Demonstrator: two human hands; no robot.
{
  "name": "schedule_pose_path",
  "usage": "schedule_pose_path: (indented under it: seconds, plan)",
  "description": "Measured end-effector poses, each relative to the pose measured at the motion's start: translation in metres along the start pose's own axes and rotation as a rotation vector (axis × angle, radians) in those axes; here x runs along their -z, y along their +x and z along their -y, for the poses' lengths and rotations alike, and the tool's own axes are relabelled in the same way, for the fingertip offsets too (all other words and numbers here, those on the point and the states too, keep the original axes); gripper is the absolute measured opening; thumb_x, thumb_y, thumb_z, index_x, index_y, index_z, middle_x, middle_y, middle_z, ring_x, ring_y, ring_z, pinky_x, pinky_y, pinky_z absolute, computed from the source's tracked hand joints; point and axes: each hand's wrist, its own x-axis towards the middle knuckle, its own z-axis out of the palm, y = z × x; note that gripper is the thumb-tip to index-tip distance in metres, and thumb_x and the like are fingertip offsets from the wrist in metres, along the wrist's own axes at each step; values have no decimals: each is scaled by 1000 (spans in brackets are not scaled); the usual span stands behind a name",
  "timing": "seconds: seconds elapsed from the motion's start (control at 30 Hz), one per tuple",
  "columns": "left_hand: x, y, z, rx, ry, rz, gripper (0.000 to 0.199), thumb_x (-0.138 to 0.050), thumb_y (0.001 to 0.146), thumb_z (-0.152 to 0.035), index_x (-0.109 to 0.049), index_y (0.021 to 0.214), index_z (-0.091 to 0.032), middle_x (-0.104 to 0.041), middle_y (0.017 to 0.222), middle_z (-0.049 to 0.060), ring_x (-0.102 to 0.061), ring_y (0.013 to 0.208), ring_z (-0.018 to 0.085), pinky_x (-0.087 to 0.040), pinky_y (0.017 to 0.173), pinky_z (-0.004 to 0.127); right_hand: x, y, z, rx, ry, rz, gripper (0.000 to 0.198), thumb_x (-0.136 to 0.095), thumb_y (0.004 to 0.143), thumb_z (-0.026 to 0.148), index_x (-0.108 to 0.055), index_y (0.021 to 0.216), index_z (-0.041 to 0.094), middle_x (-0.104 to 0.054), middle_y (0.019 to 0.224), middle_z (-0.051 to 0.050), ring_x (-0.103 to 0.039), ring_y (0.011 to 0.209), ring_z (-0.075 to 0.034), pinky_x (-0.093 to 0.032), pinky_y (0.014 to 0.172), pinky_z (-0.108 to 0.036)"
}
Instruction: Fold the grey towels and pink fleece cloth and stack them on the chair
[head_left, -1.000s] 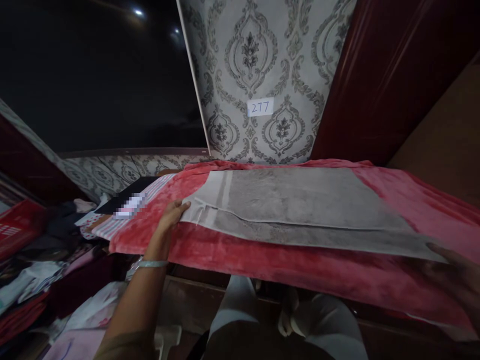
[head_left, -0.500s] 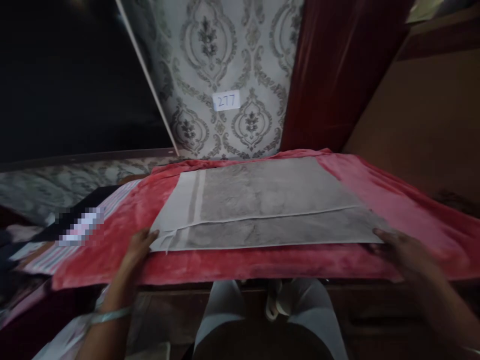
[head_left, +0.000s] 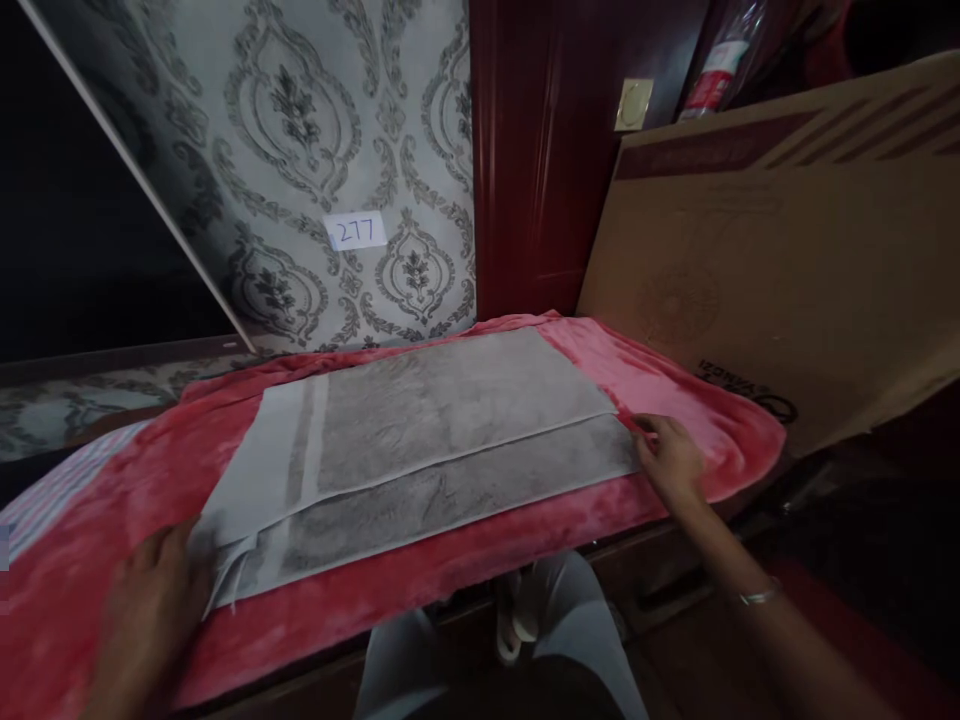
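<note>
Grey cloth [head_left: 465,410], folded, along near edge of red blanket [head_left: 495,546] — step: squaring the fold, apparently; next calls for level corners. Left hand [head_left: 146,605] blurred, right hand [head_left: 673,460] half-curled — grips unclear.

We read this as a home: damask-style wallpaper [head_left: 296,110] behind the plush red blanket's [head_left: 525,530] back edge, big dark TV-like screen [head_left: 67,220] off its back-left corner.
</note>
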Motion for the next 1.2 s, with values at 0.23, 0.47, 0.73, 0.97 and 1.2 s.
schedule_pose_path:
  seconds: [0.23,0.47,0.73,0.97,1.2]
  plan:
    - [10,4,-23,-97,114,156,43,-43,84,-30,-68,117,-18,-70,121,16,-67,109,32,-54,94,42,-43,20,28,414,-213,232,49,-44,77,9,-65,121,16,-65,125,-15,-56,122,-29,-44,107,-50]
    - [14,-8,-54,32,228,238,46,-45,93,-14,-63,134,-23,-66,130,13,-67,111,26,-53,90,33,-72,25,3,407,-257,327,42,-39,85,24,-69,112,11,-67,118,-24,-63,109,-35,-48,100,-51]
    - [9,-11,-60,231,177,255,50,-44,90,-6,-62,134,-21,-72,106,13,-70,100,25,-52,84,33,-77,26,18,279,-28,306,29,-40,76,39,-68,80,29,-73,95,-15,-67,96,-39,-51,94,-56]
    - [8,-8,-57,262,118,208,47,-42,92,-8,-64,132,-18,-74,109,14,-70,103,26,-53,87,35,-69,26,28,198,55,280,19,-44,71,43,-60,71,33,-73,88,-17,-67,92,-42,-52,92,-57]
    - [3,-11,-30,271,-24,-45,49,-44,87,-8,-68,128,-19,-70,127,12,-70,107,26,-54,93,34,-39,4,46,235,71,233,23,-44,74,43,-64,80,33,-73,96,-14,-65,105,-40,-50,96,-60]
